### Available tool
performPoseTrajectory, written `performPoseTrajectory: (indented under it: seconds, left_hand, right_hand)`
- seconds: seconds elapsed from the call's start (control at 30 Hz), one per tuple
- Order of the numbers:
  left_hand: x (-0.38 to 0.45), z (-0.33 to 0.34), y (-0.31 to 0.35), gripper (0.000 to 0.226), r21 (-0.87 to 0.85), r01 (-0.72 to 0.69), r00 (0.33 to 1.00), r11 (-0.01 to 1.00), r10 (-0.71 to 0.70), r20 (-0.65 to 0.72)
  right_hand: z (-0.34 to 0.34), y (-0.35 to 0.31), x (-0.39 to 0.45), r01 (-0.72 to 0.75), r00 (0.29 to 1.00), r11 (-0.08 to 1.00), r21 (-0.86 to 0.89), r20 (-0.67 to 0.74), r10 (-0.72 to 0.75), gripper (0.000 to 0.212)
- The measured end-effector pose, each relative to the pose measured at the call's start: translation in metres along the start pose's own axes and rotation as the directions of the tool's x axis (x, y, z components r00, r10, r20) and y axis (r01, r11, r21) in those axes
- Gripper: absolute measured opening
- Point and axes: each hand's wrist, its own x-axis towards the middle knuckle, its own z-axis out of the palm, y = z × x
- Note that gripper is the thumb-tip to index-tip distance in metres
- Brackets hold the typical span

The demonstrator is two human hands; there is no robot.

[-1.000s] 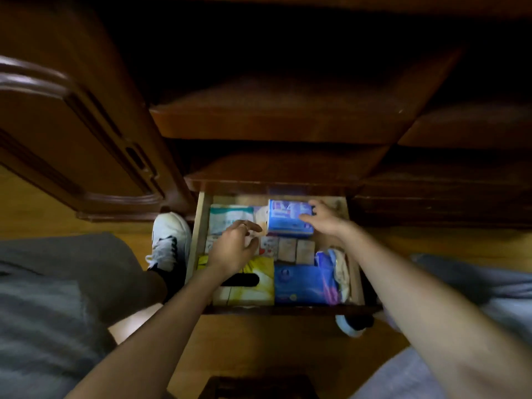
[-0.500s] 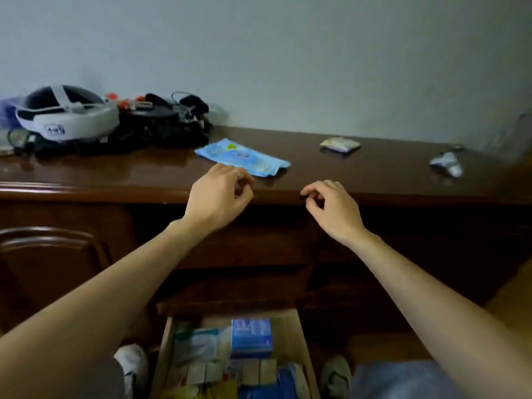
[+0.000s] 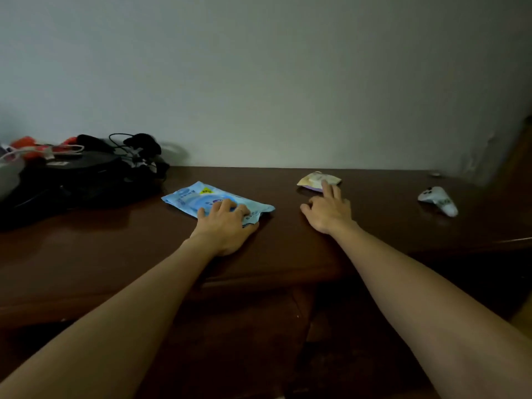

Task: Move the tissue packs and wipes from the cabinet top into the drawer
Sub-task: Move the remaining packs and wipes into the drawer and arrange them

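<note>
Left hand grips wipes pack; right hand touches tissue pack.

light blue wipes pack, cream tissue pack, dark brown cabinet top
</note>
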Motion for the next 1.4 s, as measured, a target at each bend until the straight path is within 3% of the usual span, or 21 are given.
performPoseTrajectory:
  seconds: [0.13,0.2,0.3,0.43,0.53,0.63,0.7,0.83,0.93,1.07,1.17,1.27,1.33,1.4]
  left_hand:
    - [0.031,0.009,-0.004,0.061,0.020,-0.018,0.999,1.000,0.017,0.042]
    - [0.038,0.011,-0.005,0.059,0.014,-0.013,0.999,1.000,0.013,0.044]
    - [0.040,0.010,-0.005,0.058,-0.020,0.002,0.999,1.000,-0.002,0.040]
    - [0.027,0.000,0.002,0.056,-0.064,0.018,0.999,0.998,-0.016,0.038]
    - [-0.002,-0.013,0.015,0.053,-0.088,0.021,0.999,0.996,-0.019,0.027]
    - [-0.059,-0.027,0.036,0.049,-0.068,0.030,0.999,0.997,-0.032,-0.020]
    - [-0.112,-0.028,0.043,0.043,0.063,0.045,0.981,0.997,-0.032,-0.192]
    - [-0.214,-0.035,0.031,0.039,0.216,0.087,0.825,0.973,0.052,-0.563]
    - [-0.268,-0.017,0.026,0.038,0.244,0.014,0.828,0.970,0.126,-0.546]
    - [-0.321,0.028,0.017,0.032,0.177,-0.052,0.876,0.983,0.130,-0.465]
    - [-0.345,0.066,-0.003,0.019,0.100,0.031,0.907,0.995,0.014,-0.421]
    - [-0.361,0.103,-0.018,0.024,-0.187,0.216,0.894,0.958,-0.271,-0.356]
    - [-0.365,0.120,-0.026,0.033,-0.377,0.370,0.839,0.849,-0.480,-0.257]
    - [-0.368,0.136,-0.037,0.041,-0.514,0.494,0.772,0.701,-0.626,-0.112]
  right_hand:
    - [0.012,0.008,0.059,-0.108,0.987,0.994,0.019,0.124,0.105,0.072]
    - [0.016,0.006,0.078,-0.114,0.987,0.992,0.061,0.122,0.106,0.077]
    - [0.017,0.003,0.082,-0.109,0.993,0.991,0.078,0.057,0.105,0.073]
    - [0.009,-0.002,0.042,-0.091,0.994,0.981,0.172,0.077,0.079,0.065]
    - [0.001,-0.006,-0.015,0.082,0.997,0.983,0.164,-0.002,-0.083,0.044]
    - [-0.003,-0.012,-0.081,0.293,0.937,0.934,0.206,-0.254,-0.238,0.033]
    - [-0.005,-0.018,-0.125,0.384,0.884,0.863,0.329,-0.402,-0.240,0.028]
    - [-0.001,-0.034,-0.210,0.511,0.757,0.719,0.471,-0.644,-0.116,0.017]
    - [0.022,-0.052,-0.273,0.638,0.706,0.607,0.474,-0.675,-0.214,0.027]
    - [0.067,-0.061,-0.331,0.738,0.642,0.562,0.373,-0.646,-0.414,0.047]
    - [0.096,-0.054,-0.350,0.759,0.623,0.564,0.324,-0.610,-0.489,0.045]
    - [0.122,-0.049,-0.363,0.776,0.620,0.522,0.354,-0.578,-0.530,0.034]
    - [0.137,-0.052,-0.370,0.728,0.683,0.499,0.470,-0.556,-0.474,0.029]
    - [0.150,-0.061,-0.376,0.607,0.794,0.469,0.641,-0.484,-0.368,0.026]
